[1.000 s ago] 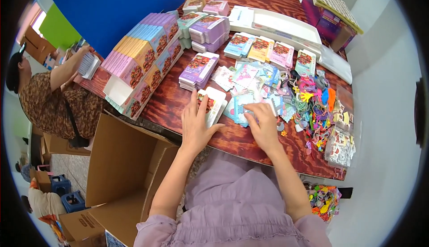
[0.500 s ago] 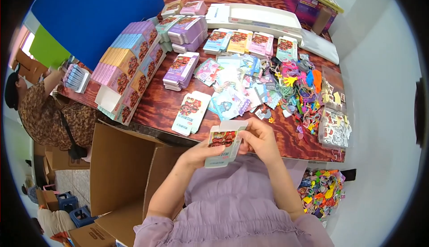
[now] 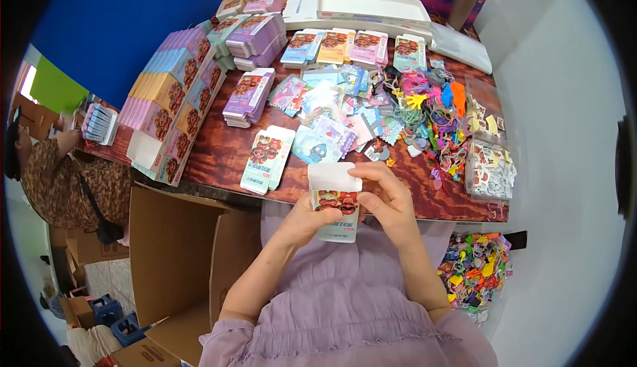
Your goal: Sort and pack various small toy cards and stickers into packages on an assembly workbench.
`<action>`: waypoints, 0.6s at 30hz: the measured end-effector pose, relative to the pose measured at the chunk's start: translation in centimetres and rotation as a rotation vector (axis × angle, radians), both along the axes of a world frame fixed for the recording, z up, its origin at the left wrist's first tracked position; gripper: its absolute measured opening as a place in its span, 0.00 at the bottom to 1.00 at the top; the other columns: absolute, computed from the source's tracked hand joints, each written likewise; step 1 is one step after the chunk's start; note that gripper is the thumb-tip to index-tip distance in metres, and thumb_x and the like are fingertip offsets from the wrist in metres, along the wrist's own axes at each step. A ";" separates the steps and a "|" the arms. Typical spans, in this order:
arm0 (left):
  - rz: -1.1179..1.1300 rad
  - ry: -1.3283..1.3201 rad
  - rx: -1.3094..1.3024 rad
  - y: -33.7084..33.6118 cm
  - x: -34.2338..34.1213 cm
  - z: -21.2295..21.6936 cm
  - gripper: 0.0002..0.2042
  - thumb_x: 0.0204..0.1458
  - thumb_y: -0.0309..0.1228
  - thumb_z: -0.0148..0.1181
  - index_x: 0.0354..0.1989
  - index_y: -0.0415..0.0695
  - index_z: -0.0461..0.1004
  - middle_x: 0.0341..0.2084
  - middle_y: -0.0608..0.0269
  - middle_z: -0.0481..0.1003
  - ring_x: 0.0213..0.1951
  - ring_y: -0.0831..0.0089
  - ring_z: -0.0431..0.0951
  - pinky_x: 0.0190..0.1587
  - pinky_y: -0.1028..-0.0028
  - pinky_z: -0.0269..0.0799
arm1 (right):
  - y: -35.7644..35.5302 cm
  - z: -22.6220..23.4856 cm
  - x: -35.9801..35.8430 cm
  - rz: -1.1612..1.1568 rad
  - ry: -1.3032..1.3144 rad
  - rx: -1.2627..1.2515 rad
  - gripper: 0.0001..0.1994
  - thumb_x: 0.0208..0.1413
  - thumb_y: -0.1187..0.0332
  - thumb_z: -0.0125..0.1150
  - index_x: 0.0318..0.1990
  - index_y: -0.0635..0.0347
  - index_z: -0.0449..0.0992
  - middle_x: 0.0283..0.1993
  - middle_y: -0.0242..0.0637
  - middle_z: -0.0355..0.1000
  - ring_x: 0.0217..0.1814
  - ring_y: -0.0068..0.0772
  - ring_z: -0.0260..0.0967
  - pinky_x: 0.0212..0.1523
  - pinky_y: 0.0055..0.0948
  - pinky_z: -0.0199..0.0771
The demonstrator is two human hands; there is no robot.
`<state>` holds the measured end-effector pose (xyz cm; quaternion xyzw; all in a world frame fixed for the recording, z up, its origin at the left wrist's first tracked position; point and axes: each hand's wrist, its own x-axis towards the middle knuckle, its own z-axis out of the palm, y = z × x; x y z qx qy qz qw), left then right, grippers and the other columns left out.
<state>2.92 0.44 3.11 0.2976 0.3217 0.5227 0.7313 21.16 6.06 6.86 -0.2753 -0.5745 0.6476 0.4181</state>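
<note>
A small mint-green and white cardboard box [image 3: 338, 231] with a red picture on its front is held upright before me, its white top flap [image 3: 330, 178] raised. My left hand [image 3: 304, 221] grips it from the left with the thumb across the front. At its right edge and the flap, my right hand [image 3: 385, 201] closes thumb and fingers on the box. Just beyond, on the table edge, lies a flat mint-green box [image 3: 267, 159]. Ahead spreads a heap of colourful printed cards and packets [image 3: 325, 135].
Stacked boxes [image 3: 162, 111] fill the table's left; a purple stack [image 3: 249, 98] stands nearer. Colourful small toys [image 3: 434, 115] and clear trays of stickers [image 3: 490, 171] lie right. A big open carton [image 3: 172, 254] stands left, a bag of toys [image 3: 478, 274] below right, a co-worker [image 3: 60, 174] far left.
The box has been turned more upright and its top flap now stands raised toward the table. My right fingers have shifted up to the flap. The view has moved slightly.
</note>
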 end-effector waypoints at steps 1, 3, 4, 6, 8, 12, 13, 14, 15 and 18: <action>0.006 0.000 -0.002 -0.2 0.0 -0.3 0.20 0.52 0.36 0.71 0.51 0.40 0.76 0.43 0.65 0.79 0.45 0.75 0.79 0.48 0.71 0.76 | 0.0 -0.6 -0.1 0.006 0.000 -0.002 0.15 0.63 0.74 0.56 0.56 0.68 0.72 0.53 0.36 0.68 0.50 0.23 0.70 0.49 0.23 0.71; 0.063 0.000 -0.003 -0.8 0.2 -1.3 0.23 0.54 0.42 0.69 0.53 0.41 0.74 0.45 0.64 0.79 0.47 0.74 0.79 0.49 0.70 0.77 | -0.1 -1.7 -0.5 0.106 -0.099 0.108 0.16 0.63 0.73 0.58 0.57 0.67 0.72 0.51 0.34 0.67 0.50 0.23 0.70 0.48 0.21 0.71; 0.097 -0.002 -0.036 -1.2 0.3 -1.7 0.26 0.55 0.45 0.68 0.56 0.41 0.72 0.47 0.64 0.78 0.48 0.73 0.79 0.49 0.70 0.77 | -0.6 -1.3 -1.1 0.069 -0.037 0.035 0.17 0.63 0.72 0.58 0.58 0.67 0.73 0.49 0.33 0.68 0.50 0.21 0.69 0.48 0.20 0.70; 0.075 -0.068 -0.042 -1.5 0.2 -2.0 0.26 0.57 0.45 0.65 0.57 0.41 0.71 0.47 0.64 0.78 0.47 0.74 0.79 0.49 0.70 0.76 | -1.1 -1.6 -1.1 0.043 -0.060 -0.005 0.16 0.63 0.73 0.58 0.57 0.67 0.73 0.48 0.32 0.68 0.49 0.20 0.69 0.48 0.20 0.69; 0.046 -0.135 -0.048 -1.8 0.2 -1.8 0.25 0.59 0.46 0.63 0.58 0.40 0.70 0.47 0.64 0.78 0.47 0.74 0.79 0.49 0.71 0.76 | -1.3 -2.0 -1.0 0.009 -0.084 -0.044 0.16 0.63 0.74 0.57 0.57 0.68 0.74 0.47 0.32 0.69 0.48 0.20 0.68 0.49 0.20 0.68; 0.140 0.125 -0.111 -1.8 -0.4 -0.7 0.19 0.65 0.38 0.55 0.59 0.39 0.69 0.46 0.62 0.78 0.48 0.76 0.78 0.51 0.75 0.74 | -1.4 -1.9 -0.3 -0.138 -0.189 0.076 0.14 0.62 0.76 0.56 0.55 0.69 0.76 0.45 0.32 0.70 0.45 0.19 0.68 0.46 0.19 0.68; 0.182 0.392 -0.059 -1.8 -0.6 -0.3 0.17 0.66 0.34 0.53 0.59 0.38 0.69 0.47 0.61 0.77 0.48 0.76 0.77 0.51 0.76 0.73 | -1.4 -1.7 -0.1 -0.198 -0.248 0.108 0.14 0.62 0.77 0.56 0.54 0.69 0.76 0.45 0.32 0.71 0.45 0.19 0.68 0.46 0.19 0.67; 0.223 0.479 0.028 -1.9 -0.4 0.2 0.17 0.65 0.26 0.52 0.60 0.37 0.69 0.48 0.58 0.76 0.47 0.77 0.77 0.51 0.75 0.73 | -1.3 -1.7 0.1 -0.205 -0.249 0.104 0.14 0.62 0.77 0.56 0.54 0.69 0.76 0.45 0.32 0.71 0.45 0.19 0.68 0.46 0.19 0.67; 0.212 0.477 0.029 -1.9 0.2 1.3 0.17 0.65 0.26 0.52 0.60 0.37 0.69 0.48 0.58 0.76 0.47 0.77 0.77 0.51 0.75 0.73 | -1.2 -1.6 0.3 -0.207 -0.218 0.103 0.14 0.62 0.76 0.56 0.54 0.69 0.76 0.45 0.32 0.71 0.44 0.20 0.68 0.46 0.19 0.68; 0.351 0.534 0.171 -2.0 1.5 3.2 0.19 0.61 0.19 0.55 0.61 0.36 0.69 0.48 0.57 0.75 0.46 0.76 0.78 0.48 0.75 0.75 | -1.4 -1.0 0.4 -0.246 -0.147 0.066 0.13 0.62 0.76 0.56 0.53 0.69 0.76 0.46 0.33 0.71 0.45 0.20 0.68 0.46 0.19 0.68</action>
